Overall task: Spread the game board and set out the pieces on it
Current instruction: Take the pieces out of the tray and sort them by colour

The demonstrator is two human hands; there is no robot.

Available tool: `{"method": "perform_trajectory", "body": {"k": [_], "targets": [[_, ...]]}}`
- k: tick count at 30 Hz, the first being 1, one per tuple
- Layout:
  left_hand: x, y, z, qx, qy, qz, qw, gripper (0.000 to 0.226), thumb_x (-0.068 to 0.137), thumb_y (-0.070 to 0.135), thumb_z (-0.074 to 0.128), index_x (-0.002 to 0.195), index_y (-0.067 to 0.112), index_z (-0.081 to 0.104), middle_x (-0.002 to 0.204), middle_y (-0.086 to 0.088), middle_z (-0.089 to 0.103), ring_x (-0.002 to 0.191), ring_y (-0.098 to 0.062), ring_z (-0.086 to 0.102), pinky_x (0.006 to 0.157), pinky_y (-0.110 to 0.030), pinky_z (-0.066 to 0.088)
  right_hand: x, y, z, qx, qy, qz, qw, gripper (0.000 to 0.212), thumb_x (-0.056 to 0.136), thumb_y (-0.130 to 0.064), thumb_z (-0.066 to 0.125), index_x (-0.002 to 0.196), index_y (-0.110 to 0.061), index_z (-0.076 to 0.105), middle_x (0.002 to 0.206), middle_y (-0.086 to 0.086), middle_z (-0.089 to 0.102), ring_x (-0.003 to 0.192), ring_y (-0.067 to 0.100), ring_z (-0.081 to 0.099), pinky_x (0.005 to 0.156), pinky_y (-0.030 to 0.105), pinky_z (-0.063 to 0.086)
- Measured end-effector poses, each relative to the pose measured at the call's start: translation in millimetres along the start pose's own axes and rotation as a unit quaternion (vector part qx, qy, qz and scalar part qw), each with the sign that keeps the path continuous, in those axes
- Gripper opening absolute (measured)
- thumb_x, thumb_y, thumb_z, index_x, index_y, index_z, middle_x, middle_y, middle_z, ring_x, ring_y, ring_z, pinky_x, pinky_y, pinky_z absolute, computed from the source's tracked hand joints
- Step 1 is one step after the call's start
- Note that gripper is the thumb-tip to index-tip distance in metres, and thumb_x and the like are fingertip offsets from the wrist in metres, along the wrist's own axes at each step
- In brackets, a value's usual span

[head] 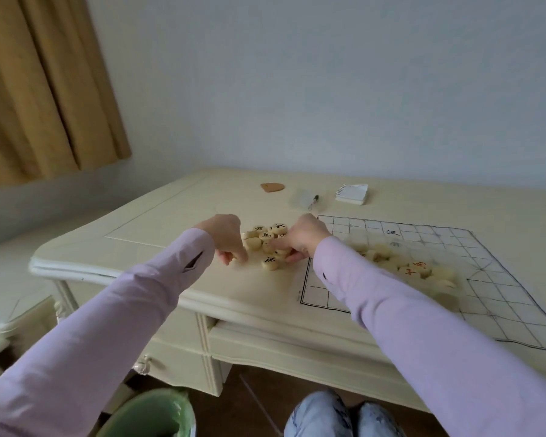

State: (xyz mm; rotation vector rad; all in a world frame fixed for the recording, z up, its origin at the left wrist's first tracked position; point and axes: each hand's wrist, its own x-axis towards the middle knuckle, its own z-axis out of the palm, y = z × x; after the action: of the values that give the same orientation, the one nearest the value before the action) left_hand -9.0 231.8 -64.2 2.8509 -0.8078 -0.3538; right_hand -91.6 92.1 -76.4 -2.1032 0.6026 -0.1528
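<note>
Wooden pieces (267, 244) are lying heaped on the tabletop (171, 216), just left of the spread board (423, 247).
Right grip (301, 236) is curling around several pieces; left grip (229, 236) is curling fingertips-down beside them, and I cannot tell if it holds anything. Likely best: lifting one at a time, face up, onto the grid.

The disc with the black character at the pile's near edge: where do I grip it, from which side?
Pinch the round cream wooden disc by its rim, coming from above on the near side. It lies flat, face up; its near edge is free, while the other pieces crowd its far edge.
</note>
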Motion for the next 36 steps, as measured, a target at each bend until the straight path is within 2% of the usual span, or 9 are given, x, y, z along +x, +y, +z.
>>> {"method": "perform_trajectory", "body": {"k": [5,11,14,17,22,28,31,33,36], "targets": [[-12,11,-5,-0.061,-0.062,0.024,0.996,0.044,0.073,0.039,0.078,0.102,0.014,0.056,0.082,-0.002,0.074,0.065,-0.008,0.069,0.095,-0.028,0.043,0,-2,-2,-0.06,0.02,-0.018,0.998,0.028,0.076,-0.028,0.076,0.081,-0.011,0.055,0.102,0.011,0.07,0.08,0.029,0.071,0.075,0.031,0.057],[-13,31,16,-0.067,-0.028,0.019,0.997,0.063,0.068,0.046,0.079,0.11,0.014,0.044,0.066,0.002,0.066,0.063,-0.011,0.063,0.062,-0.02,0.039,-4,-6,-13,-0.121,-0.023,-0.006,0.992,0.026,0.073,-0.015,0.076,0.068,-0.012,0.05,0.073,0.005,0.063,0.075,0.028,0.071,0.073,0.032,0.056],[-6,32,22,-0.049,0.021,0.014,0.998,0.076,0.062,0.051,0.08,0.116,0.013,0.042,0.09,-0.003,0.067,0.072,-0.014,0.055,0.061,-0.026,0.04,-2,-3,-9,-0.13,-0.071,0.004,0.989,0.025,0.068,-0.005,0.079,0.067,-0.011,0.054,0.084,0.011,0.068,0.088,0.027,0.071,0.087,0.039,0.056],[-1,31,23,-0.056,0.057,0.001,0.997,0.08,0.062,0.05,0.081,0.12,0.011,0.043,0.11,-0.006,0.055,0.085,-0.018,0.05,0.07,-0.027,0.041,2,-4,-6,-0.169,-0.059,-0.013,0.984,0.025,0.068,-0.006,0.077,0.065,-0.01,0.053,0.084,0.009,0.062,0.086,0.022,0.064,0.078,0.029,0.052],[6,26,20,-0.071,0.079,-0.016,0.994,0.073,0.065,0.042,0.082,0.12,0.01,0.047,0.109,-0.007,0.048,0.089,-0.019,0.046,0.072,-0.027,0.041,20,-7,4,-0.154,-0.082,-0.031,0.984,0.04,0.063,-0.004,0.071,0.102,-0.003,0.065,0.103,0.012,0.069,0.093,0.025,0.064,0.092,0.037,0.053],[14,22,17,-0.09,0.092,-0.012,0.992,0.066,0.072,0.031,0.079,0.125,0.008,0.047,0.12,-0.015,0.048,0.094,-0.021,0.046,0.08,-0.031,0.047,20,-10,0,-0.131,-0.098,-0.06,0.985,0.034,0.081,0.006,0.055,0.115,0.003,0.062,0.105,0.016,0.066,0.097,0.029,0.065,0.098,0.042,0.049],[13,24,14,-0.1,0.091,-0.002,0.991,0.053,0.077,0.025,0.076,0.121,0.013,0.049,0.098,-0.004,0.048,0.074,-0.011,0.049,0.081,-0.03,0.049,14,-9,-7,-0.075,-0.096,-0.05,0.991,0.037,0.088,0.011,0.043,0.12,0.003,0.059,0.104,0.014,0.062,0.093,0.029,0.065,0.095,0.038,0.051],[12,26,11,-0.106,0.097,0.014,0.99,0.062,0.076,0.022,0.077,0.129,0.013,0.048,0.109,-0.01,0.044,0.063,-0.012,0.05,0.077,-0.028,0.049,10,-9,-13,-0.028,-0.092,-0.045,0.994,0.04,0.091,0.013,0.035,0.126,0.003,0.053,0.096,0.009,0.055,0.083,0.028,0.061,0.089,0.034,0.053],[12,32,10,-0.053,0.122,0.073,0.988,0.062,0.076,0.023,0.076,0.132,0.024,0.051,0.124,-0.01,0.044,0.095,-0.023,0.054,0.079,-0.023,0.038,5,-8,-20,0.016,-0.104,-0.034,0.994,0.04,0.093,0.015,0.031,0.128,0.008,0.048,0.102,0.016,0.055,0.085,0.031,0.059,0.083,0.037,0.053]]}}
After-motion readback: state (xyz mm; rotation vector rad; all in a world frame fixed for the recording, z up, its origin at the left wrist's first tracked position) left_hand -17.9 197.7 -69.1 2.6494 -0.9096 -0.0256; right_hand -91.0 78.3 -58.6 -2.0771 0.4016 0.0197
